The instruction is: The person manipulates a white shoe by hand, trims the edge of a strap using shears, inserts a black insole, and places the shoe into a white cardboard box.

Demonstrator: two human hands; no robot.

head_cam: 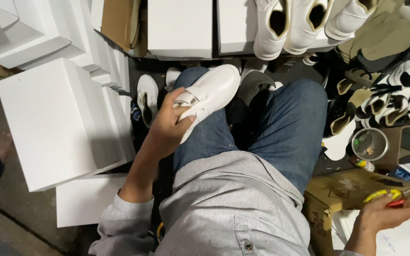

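From the head camera, the left hand (169, 124) grips a white shoe (208, 97) that rests along the left thigh of a person in blue jeans (288, 128) and a grey shirt (233, 208). The shoe is plain, smooth white with a rounded toe pointing far and to the right, a strap across its top and a pale tan lining showing at the opening; the fingers (182, 110) curl shut around that opening near the heel. At the near right edge, the right hand (380, 215) is closed on a pair of scissors (395, 196) with yellow and red handles, over a brown cardboard box (338, 194). White boxes (53, 123) stack up on the left, more white shoes (304, 23) sit on boxes at the far side, and black-and-white shoes (399, 90) pile on the right beside a small round tin (369, 143).
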